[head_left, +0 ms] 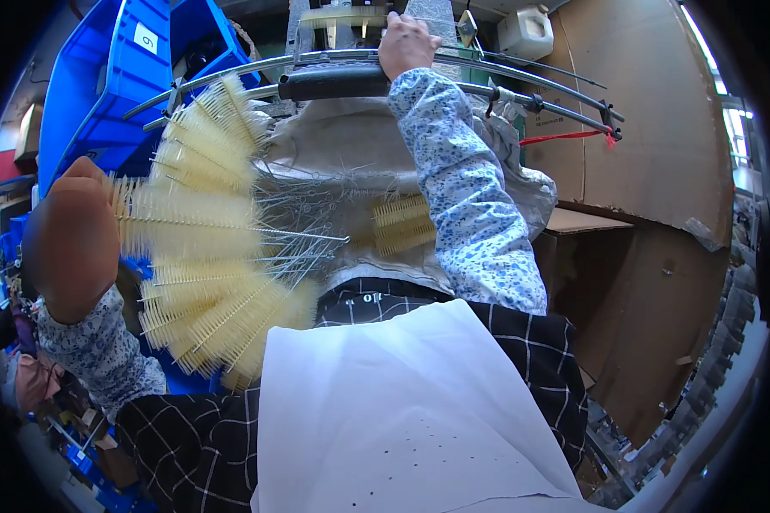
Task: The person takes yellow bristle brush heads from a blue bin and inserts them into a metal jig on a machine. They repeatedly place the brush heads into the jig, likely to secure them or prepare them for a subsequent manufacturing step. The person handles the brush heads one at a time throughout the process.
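My left hand [73, 239] is at the far left, blurred in part, with its fingers closed at the bristle end of a pale yellow bottle brush [188, 218]. That brush points right, its twisted wire stem ending over my lap. Around it fan several more bottle brushes [218, 321] with wire stems bunched toward the middle. My right hand [406, 47] reaches forward to the machine, above the curved metal rails, its fingers curled down. What they grip is hidden. Just left of those fingers lies a bristle strip or brush [344, 15] on the machine.
A black padded sleeve [334, 83] sits on the curved rails [565, 81], which cross in front of me. Blue bins [103, 94] stand at left, large cardboard [650, 145] at right. A white jug [526, 32] is at the back. Another brush [402, 224] lies on the grey cloth.
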A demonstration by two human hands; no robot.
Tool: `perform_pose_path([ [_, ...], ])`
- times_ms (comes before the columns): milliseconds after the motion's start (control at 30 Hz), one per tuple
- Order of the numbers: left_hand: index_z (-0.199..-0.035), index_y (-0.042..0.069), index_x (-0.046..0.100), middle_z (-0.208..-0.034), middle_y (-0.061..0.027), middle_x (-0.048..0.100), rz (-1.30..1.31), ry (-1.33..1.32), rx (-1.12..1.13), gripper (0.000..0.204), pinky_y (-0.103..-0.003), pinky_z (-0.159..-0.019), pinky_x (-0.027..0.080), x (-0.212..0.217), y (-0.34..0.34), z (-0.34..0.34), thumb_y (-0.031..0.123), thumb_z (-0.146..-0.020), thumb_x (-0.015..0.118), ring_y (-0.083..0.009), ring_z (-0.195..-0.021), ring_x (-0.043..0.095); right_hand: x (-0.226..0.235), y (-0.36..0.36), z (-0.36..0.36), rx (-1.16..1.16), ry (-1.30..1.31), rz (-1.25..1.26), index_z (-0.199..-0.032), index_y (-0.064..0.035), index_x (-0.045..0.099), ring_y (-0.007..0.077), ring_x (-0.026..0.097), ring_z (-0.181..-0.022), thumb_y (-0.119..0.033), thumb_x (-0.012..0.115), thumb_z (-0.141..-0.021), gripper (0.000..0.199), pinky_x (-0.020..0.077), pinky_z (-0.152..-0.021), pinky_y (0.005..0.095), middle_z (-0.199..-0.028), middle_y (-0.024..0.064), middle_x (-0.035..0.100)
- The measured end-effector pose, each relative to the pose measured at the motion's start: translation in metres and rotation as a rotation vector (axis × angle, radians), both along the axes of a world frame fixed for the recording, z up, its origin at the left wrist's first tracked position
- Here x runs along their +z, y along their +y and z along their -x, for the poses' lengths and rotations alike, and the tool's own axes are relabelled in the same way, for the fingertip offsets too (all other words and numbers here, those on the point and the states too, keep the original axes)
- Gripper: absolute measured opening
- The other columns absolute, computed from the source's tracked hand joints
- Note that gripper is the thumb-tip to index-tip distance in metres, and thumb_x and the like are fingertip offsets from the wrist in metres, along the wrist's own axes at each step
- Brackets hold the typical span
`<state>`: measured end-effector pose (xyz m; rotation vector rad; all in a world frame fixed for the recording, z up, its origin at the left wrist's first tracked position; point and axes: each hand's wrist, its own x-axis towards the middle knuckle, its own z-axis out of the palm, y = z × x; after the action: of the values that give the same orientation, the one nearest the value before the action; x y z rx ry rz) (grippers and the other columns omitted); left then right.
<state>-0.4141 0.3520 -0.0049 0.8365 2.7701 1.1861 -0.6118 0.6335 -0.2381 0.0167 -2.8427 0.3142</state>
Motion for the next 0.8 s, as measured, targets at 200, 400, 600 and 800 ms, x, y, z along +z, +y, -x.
perform_pose_path([
  [200, -0.076, 0.005, 0.04, -0.071, -0.004, 0.033, 0.031, 0.048, 0.067, 0.029, -0.023, -0.059, 0.027, -0.002, -0.002, -0.004, -0.014, -0.054, 0.041, -0.0135, -0.064, 0.032, 0.004, 0.029, -0.004, 0.016, 0.01, 0.006, -0.1, -0.0126, 0.055, 0.0241, 0.05, -0.097, -0.018, 0.047, -0.073, 0.029, 0.0366, -0.078, 0.0454, -0.102, 0.004, 0.054],
  [400, -0.078, 0.005, 0.039, -0.075, -0.0061, 0.034, 0.041, -0.023, 0.098, 0.03, -0.025, -0.067, 0.03, -0.002, -0.039, -0.016, -0.01, -0.052, 0.042, -0.0155, -0.07, 0.035, -0.006, 0.112, 0.007, 0.054, 0.089, -0.071, -0.098, -0.0123, 0.057, 0.026, 0.053, -0.091, -0.021, 0.052, -0.072, 0.027, 0.0408, -0.077, 0.0428, -0.095, 0.0075, 0.057],
  [600, -0.087, 0.004, 0.041, -0.085, -0.0052, 0.039, 0.009, 0.002, 0.125, 0.028, -0.026, -0.076, 0.031, -0.01, -0.024, -0.009, 0.001, -0.06, 0.049, -0.0143, -0.078, 0.039, -0.012, 0.203, 0.06, 0.081, -0.128, 0.087, -0.103, -0.0138, 0.056, 0.0267, 0.051, -0.096, -0.032, 0.047, -0.078, 0.032, 0.0386, -0.083, 0.0345, -0.101, 0.0129, 0.055],
  [800, -0.093, 0.004, 0.042, -0.086, -0.0031, 0.039, -0.023, -0.115, -0.096, 0.03, -0.026, -0.077, 0.032, -0.015, -0.009, 0.005, -0.003, -0.065, 0.05, -0.0115, -0.079, 0.04, 0.03, 0.209, 0.034, 0.27, -0.343, 0.026, -0.104, -0.0149, 0.055, 0.0274, 0.052, -0.093, -0.021, 0.045, -0.081, 0.026, 0.0414, -0.076, 0.0355, -0.098, 0.0086, 0.057],
])
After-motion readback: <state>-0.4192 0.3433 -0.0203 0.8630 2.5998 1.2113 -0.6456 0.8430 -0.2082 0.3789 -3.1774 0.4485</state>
